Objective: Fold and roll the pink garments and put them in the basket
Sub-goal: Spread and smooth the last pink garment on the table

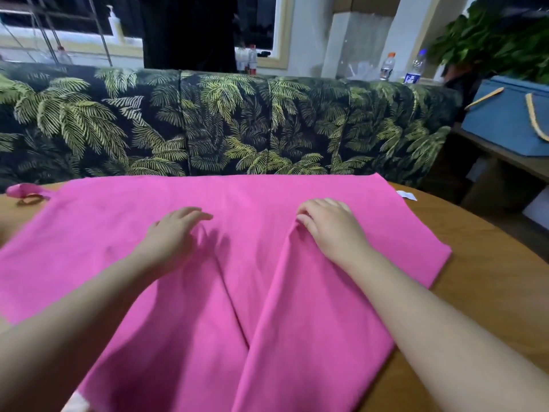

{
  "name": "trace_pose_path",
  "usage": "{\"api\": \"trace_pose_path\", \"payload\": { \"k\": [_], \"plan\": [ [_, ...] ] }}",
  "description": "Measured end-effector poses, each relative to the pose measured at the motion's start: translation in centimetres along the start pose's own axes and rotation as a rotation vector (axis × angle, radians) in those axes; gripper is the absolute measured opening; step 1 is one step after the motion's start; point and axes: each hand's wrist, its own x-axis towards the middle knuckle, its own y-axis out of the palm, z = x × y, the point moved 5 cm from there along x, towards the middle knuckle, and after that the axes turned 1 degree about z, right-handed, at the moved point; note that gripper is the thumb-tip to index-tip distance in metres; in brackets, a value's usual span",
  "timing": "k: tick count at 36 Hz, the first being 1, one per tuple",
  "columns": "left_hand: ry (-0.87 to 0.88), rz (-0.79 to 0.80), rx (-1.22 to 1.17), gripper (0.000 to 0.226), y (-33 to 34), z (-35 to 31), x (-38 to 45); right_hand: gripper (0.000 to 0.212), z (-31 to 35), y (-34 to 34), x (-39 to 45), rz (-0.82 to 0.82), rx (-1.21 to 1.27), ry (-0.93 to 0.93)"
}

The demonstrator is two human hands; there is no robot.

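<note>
Judging by the pink garment [237, 263] lying spread and creased on the table [490, 292], we are early: left hand [175, 233] rests flat with loose fingers, right hand [329, 224] pinches a ridge, basket [511, 120] waits well apart.

One head-worn wide-angle view looks forward and down, close over the wooden table [490, 281], facing the sofa [225, 120].
</note>
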Motion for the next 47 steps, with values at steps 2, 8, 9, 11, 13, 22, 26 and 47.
{"api": "trace_pose_path", "payload": {
  "k": [2,8,9,11,13,22,26,47],
  "plan": [
    [-0.086,0.020,0.033,0.043,0.4,1.3,1.3,0.029,0.0,2.1,1.5,0.060,-0.017,0.039],
    [-0.107,-0.006,0.091,0.052,2.1,2.1,0.7,0.031,-2.2,4.8,1.6,0.128,0.045,0.129],
    [-0.091,-0.014,0.096,0.059,2.1,1.9,0.4,0.033,-2.5,5.0,1.2,0.144,0.073,0.127],
    [-0.081,-0.023,0.069,0.060,2.2,2.0,0.2,0.045,-3.4,5.8,0.5,0.200,0.139,0.145],
    [-0.070,-0.044,0.041,0.054,2.0,1.9,0.3,0.059,-4.4,6.4,0.2,0.246,0.190,0.217],
    [-0.058,-0.147,0.043,0.049,1.5,1.5,0.2,0.060,-4.5,7.5,3.3,0.218,0.174,0.297],
    [-0.033,-0.185,0.061,0.058,1.7,1.6,0.1,0.043,-4.3,7.9,4.5,0.249,0.142,0.331],
    [-0.165,-0.218,0.013,0.042,1.6,4.1,3.0,0.027,-2.8,8.1,4.5,0.120,0.002,0.355]
  ]
}}
